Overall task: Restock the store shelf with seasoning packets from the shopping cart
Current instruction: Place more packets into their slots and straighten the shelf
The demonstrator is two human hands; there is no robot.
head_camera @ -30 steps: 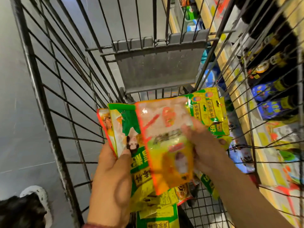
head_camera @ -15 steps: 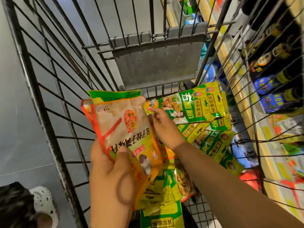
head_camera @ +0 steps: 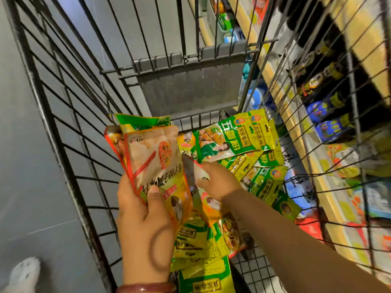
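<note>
My left hand grips a small stack of seasoning packets upright inside the wire shopping cart; the front one is orange-yellow with a red border, and a green one shows behind it. My right hand reaches down into the cart and pinches the edge of another orange packet, lifting it beside the stack. Several green-and-yellow packets lie loose on the cart bottom, more of them under my forearms.
The cart's grey fold-down flap stands at its far end. Through the right wire wall I see store shelves with dark bottles and colourful packets. Grey floor lies to the left, with a white shoe at the bottom left corner.
My right hand let the orange packet go onto the left hand's stack, dropped into the cart and now pinches another orange packet. My left hand kept its grip, shifting slightly.
</note>
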